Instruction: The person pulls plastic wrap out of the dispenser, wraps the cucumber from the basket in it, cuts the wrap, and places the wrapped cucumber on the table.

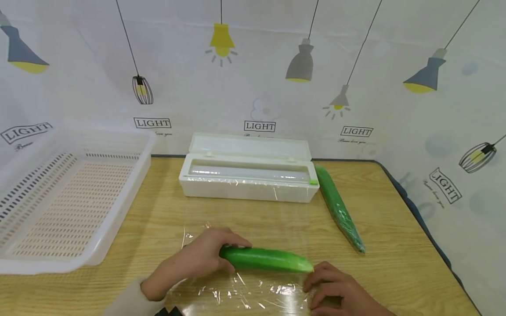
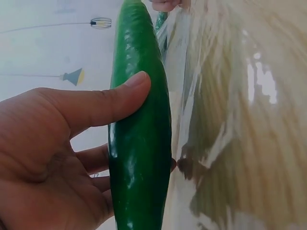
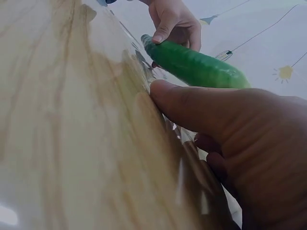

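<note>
A green cucumber [image 1: 269,259] lies crosswise over a sheet of clear plastic wrap [image 1: 245,292] spread on the table. My left hand [image 1: 205,252] grips its left part; in the left wrist view the thumb [image 2: 136,81] lies along the near side while the fingers pass behind. Close by the pale right end of the cucumber is my right hand [image 1: 336,287], its fingers loosely bent and set apart at the right side of the wrap. In the right wrist view the right thumb [image 3: 192,103] stretches out low over the creased film, and the other fingers are mostly hidden.
Behind the hands stands an open white wrap dispenser [image 1: 249,191] with a roll inside. A second cucumber [image 1: 340,208], wrapped in film, lies to its right. On the left is a white perforated basket [image 1: 99,237]. A printed cloth [image 1: 197,87] hangs along the table's back and right edges.
</note>
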